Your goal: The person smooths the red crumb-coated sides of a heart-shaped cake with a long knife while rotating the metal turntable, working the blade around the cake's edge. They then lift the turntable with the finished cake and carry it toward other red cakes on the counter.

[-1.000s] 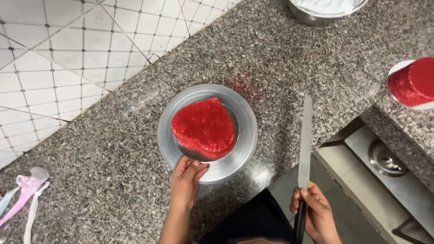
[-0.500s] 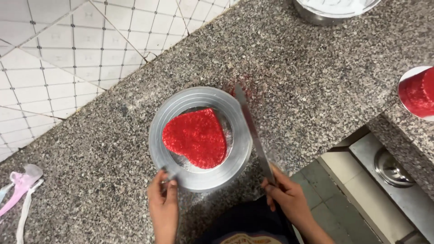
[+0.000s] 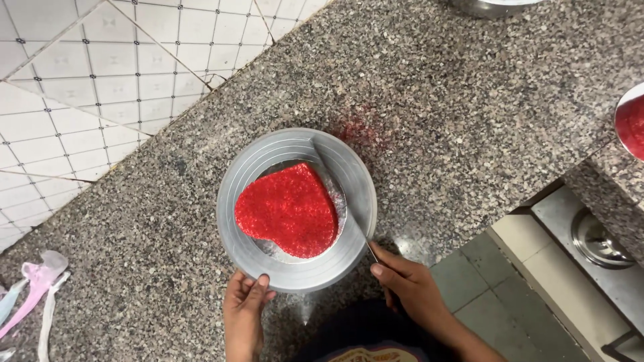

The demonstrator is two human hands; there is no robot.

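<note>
Knife (image 3: 339,194) now laid across turntable (image 3: 295,268) beside red heart cake (image 3: 288,209), frame centre; right hand (image 3: 409,288) grasping handle; left hand (image 3: 245,302) pinching rim.

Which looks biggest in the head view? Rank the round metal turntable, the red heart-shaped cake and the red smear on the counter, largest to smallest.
1. Round metal turntable, clearly the widest.
2. Red heart-shaped cake, sitting well inside the turntable's rim.
3. Red smear on the granite counter, the smallest, though its faint edges make its extent unsure.
</note>
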